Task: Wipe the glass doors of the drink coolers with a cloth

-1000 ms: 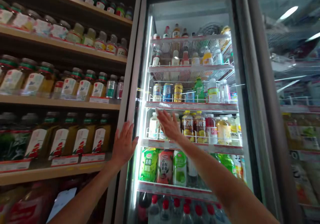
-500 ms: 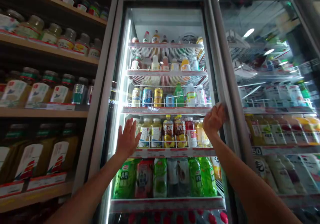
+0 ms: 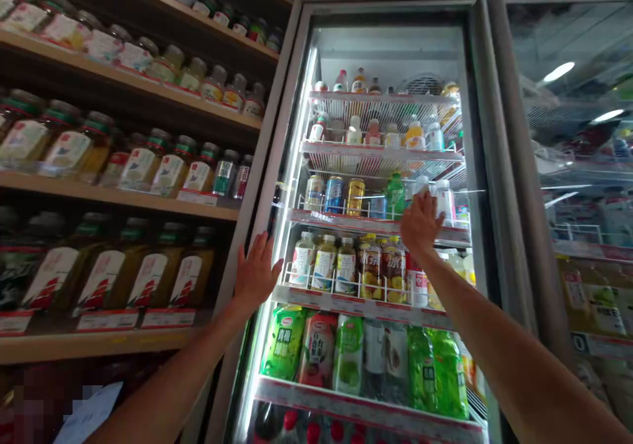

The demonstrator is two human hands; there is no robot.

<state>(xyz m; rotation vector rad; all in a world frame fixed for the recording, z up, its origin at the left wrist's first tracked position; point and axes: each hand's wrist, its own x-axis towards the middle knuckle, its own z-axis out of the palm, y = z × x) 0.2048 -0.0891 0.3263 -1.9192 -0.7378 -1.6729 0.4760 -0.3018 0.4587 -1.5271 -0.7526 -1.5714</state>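
Note:
A glass-door drinks fridge point(image 3: 479, 134) stands in front of me, its shelves lit and filled with bottles and cans. My left hand point(image 3: 258, 269) is raised with fingers spread near the left edge of the glass; whether it touches cannot be made out. In front of the glass, my right hand point(image 3: 421, 223) is held up, its fingers extended and nothing in it. Behind it are a green bottle point(image 3: 395, 196) and a white bottle point(image 3: 445, 203). Brown-labelled tea bottles point(image 3: 370, 266) and large green bottles point(image 3: 284, 342) stand lower down.
To the left rises a wooden shelf unit point(image 3: 119, 196) lined with jars and bottles. A second glass door point(image 3: 583, 187) on the right reflects ceiling lights. Red-capped bottles point(image 3: 312, 431) sit at the fridge's bottom.
My view has turned left, showing more of the wooden shelves. My right hand has come away from the door's right frame toward the middle of the glass. My left hand stays raised.

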